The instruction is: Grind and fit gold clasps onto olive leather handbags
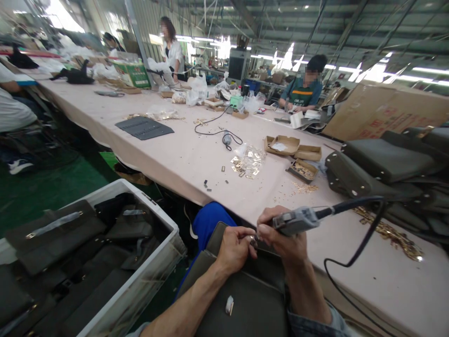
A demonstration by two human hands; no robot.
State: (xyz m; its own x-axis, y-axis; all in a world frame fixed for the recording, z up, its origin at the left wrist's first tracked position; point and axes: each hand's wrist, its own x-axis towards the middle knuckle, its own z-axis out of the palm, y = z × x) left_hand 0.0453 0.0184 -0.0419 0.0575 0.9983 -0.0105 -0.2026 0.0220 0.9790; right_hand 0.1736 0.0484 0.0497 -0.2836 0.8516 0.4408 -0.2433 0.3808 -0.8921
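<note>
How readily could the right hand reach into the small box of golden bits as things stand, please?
Probably not readily: the right hand grips the corded tool, though the small box is open-topped and nothing seems to block it.

This is a factory workshop: rows of strip lights (430, 71) under a beamed roof (368, 28), people (304, 97) along a long tabletop (182, 161). Dark bags (387, 154) are piled toward its right edge; more fill a crate (150, 274) by its near edge.

Grey tool (297, 221), dark olive, perhaps brownish, bag (259, 286), pale pink tablecloth (185, 159), white crate (154, 276)
</note>
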